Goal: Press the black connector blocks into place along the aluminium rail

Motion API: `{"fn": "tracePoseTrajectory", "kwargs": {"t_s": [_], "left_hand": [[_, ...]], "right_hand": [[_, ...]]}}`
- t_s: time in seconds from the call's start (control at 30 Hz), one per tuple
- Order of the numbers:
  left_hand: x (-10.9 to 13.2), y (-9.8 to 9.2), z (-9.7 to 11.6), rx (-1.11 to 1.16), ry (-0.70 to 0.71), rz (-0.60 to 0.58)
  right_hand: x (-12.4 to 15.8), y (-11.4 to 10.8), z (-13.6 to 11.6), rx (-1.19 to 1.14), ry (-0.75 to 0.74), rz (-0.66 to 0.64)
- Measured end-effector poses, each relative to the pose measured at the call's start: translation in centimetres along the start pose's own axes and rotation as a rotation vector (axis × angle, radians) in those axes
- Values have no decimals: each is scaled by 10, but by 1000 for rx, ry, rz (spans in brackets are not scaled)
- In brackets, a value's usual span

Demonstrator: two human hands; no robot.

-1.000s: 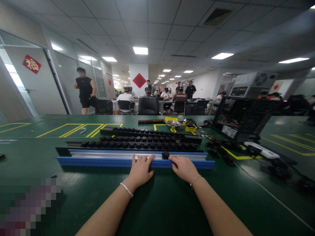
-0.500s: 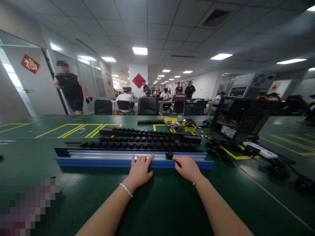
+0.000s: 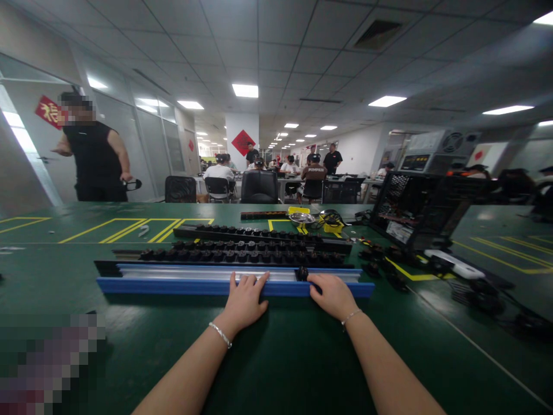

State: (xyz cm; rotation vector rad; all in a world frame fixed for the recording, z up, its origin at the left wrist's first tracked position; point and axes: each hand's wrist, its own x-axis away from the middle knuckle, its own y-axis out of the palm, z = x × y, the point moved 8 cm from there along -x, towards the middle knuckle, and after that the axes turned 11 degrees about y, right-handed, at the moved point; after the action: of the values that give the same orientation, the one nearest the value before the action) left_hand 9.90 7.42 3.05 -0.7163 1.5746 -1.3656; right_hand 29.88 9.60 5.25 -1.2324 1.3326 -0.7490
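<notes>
A long blue and silver rail (image 3: pixel 173 279) lies across the green table (image 3: pixel 276 357) in front of me. My left hand (image 3: pixel 244 300) rests on its middle with the fingers stretched flat over the rail. My right hand (image 3: pixel 332 295) lies on the rail a little to the right, fingers curled over its edge. A small black knob (image 3: pixel 303 272) sits on the rail just left of my right hand's fingertips. Behind the rail lie two black racks (image 3: pixel 242 253) filled with rows of black knobs.
An open black computer case (image 3: pixel 421 214) stands at the right, with loose black parts and a white device (image 3: pixel 453 264) before it. A metal bowl (image 3: pixel 301 217) and yellow items lie behind the racks. A person in black (image 3: pixel 93 155) stands at the table's far left; others sit further back.
My right hand and the black knob have slid a little to the right along the rail. The person in black has walked leftward and closer to the table.
</notes>
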Motion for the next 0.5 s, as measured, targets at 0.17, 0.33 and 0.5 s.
{"fn": "tracePoseTrajectory", "kwargs": {"t_s": [0.17,0.33,0.5], "left_hand": [[0,1,-1,-9,-14,-22],[0,1,-1,1,-1,4],[0,0,0,-23,-11,-1]], "right_hand": [[-1,1,2,4,12,1],[-1,0,10,14,17,28],[-1,-3,21,18,32,61]]}}
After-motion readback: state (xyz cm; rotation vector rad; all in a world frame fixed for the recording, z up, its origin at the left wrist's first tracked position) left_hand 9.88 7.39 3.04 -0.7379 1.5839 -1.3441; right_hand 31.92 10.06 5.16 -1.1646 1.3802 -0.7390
